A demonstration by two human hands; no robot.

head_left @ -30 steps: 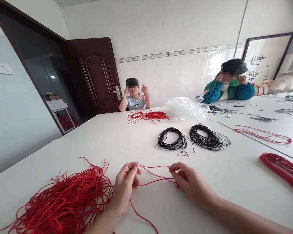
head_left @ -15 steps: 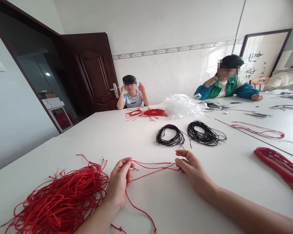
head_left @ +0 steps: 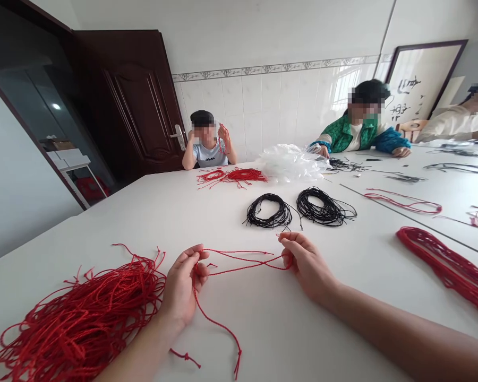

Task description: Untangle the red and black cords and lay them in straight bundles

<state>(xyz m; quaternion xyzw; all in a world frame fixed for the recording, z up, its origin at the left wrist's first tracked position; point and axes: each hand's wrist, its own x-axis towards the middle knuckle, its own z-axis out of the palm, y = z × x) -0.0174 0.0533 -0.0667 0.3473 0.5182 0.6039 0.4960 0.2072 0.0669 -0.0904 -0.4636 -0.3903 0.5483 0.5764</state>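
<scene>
My left hand (head_left: pixel 181 284) pinches a thin red braided cord (head_left: pixel 239 260) between thumb and fingers. My right hand (head_left: pixel 308 265) holds the same cord at its other side, and the cord crosses itself in a loose loop between my hands. One tail of it (head_left: pixel 219 323) hangs down from my left hand onto the table. Just left of that hand lies a large tangled pile of red cords (head_left: pixel 79 318). A short knotted red piece (head_left: pixel 185 358) rests below my left wrist.
Two black cord coils (head_left: pixel 269 212) lie ahead on the white table (head_left: pixel 239 339), beyond them red cords (head_left: pixel 231 176) and a plastic bag (head_left: pixel 290 163). A thick red bundle (head_left: pixel 446 268) lies right. Seated people (head_left: pixel 209 140) (head_left: pixel 362 119) work across the table.
My view has tilted, so the room sits higher and further left. My right fingers have closed on the cord again. The cord's lower tail and the knotted piece now show more fully.
</scene>
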